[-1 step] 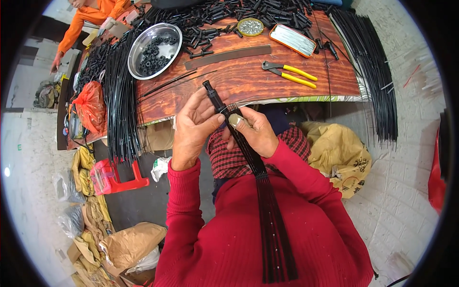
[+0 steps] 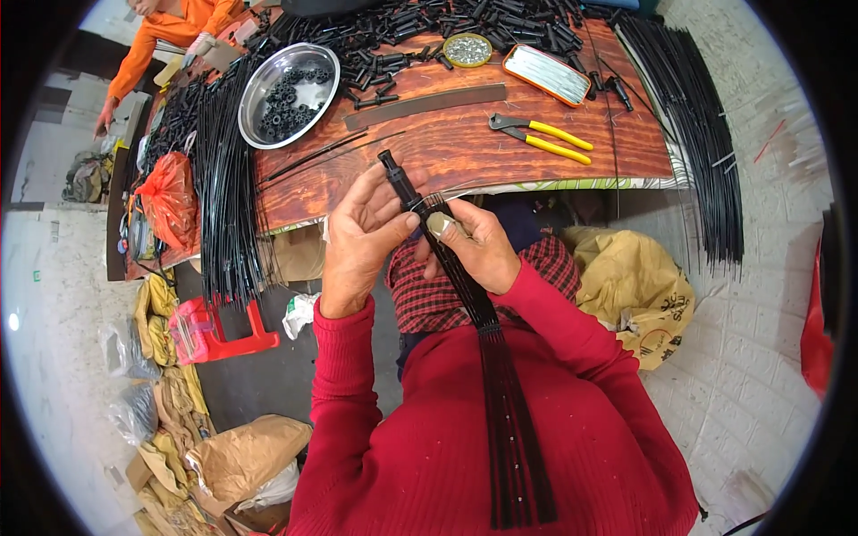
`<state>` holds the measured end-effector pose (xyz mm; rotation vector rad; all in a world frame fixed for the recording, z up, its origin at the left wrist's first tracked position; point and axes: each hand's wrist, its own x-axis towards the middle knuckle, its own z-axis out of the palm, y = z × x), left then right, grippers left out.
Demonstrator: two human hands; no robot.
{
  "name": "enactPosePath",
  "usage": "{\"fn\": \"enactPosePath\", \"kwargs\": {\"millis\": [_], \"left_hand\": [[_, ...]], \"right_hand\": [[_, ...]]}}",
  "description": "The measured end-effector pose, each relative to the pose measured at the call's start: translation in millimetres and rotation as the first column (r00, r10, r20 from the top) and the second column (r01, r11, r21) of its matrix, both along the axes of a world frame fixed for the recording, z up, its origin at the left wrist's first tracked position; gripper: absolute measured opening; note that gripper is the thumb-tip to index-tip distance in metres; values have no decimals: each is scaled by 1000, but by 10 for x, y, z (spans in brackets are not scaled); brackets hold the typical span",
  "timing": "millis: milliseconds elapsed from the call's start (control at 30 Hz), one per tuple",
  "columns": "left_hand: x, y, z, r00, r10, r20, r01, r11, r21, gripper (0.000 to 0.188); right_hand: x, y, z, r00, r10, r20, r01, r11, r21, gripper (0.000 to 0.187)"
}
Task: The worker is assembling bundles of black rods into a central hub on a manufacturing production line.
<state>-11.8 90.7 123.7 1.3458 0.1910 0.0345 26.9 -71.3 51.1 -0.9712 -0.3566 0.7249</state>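
Note:
Above my lap, a bundle of long thin black rods (image 2: 509, 429) fans out down my front. Its upper end meets a black ribbed plastic socket (image 2: 398, 176), tilted up and left. Behind that socket, my left hand (image 2: 362, 237) has its fingers curled and its thumb pressed at the joint. My right hand (image 2: 483, 241) grips the rods just below, its thumb bearing a pale wrapping (image 2: 441, 223). A thin wire loops round the rods between both hands. Yellow-handled end-cutting pliers (image 2: 541, 138) lie on the table.
The wooden table (image 2: 420, 134) bears a steel bowl (image 2: 246, 125) of black rings, a dish of small metal pieces (image 2: 467, 50) and an orange-rimmed tray of pins (image 2: 546, 75). Black rods hang over both sides. A co-worker in orange (image 2: 170, 31) is at the far left.

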Motion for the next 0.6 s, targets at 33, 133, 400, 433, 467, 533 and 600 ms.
{"fn": "enactPosePath", "kwargs": {"millis": [33,133,400,433,467,533,600], "left_hand": [[3,4,-7,1000,-2,3,2,1000,-1,65],[11,-21,22,1000,-4,-1,4,1000,30,64],[8,-24,-57,1000,4,25,-4,1000,-5,64],[5,-16,-66,999,0,34,1,1000,-17,64],[10,-25,-52,999,-2,35,2,1000,-16,64],[22,-60,-21,1000,5,20,-6,998,55,63],[23,-45,-64,999,16,29,-18,998,68,63]], "right_hand": [[1,-4,1,1000,1,-2,-1,1000,-11,37],[3,-14,6,1000,1,-4,-1,1000,-15,35],[-7,-20,-3,1000,-16,19,16,1000,-21,32],[-6,-17,3,1000,-17,21,17,1000,-24,31],[2,-17,13,999,-20,25,21,1000,-23,31],[9,-18,0,999,-22,25,23,1000,-13,31],[10,6,-5,1000,-18,22,18,1000,-3,32]]}}
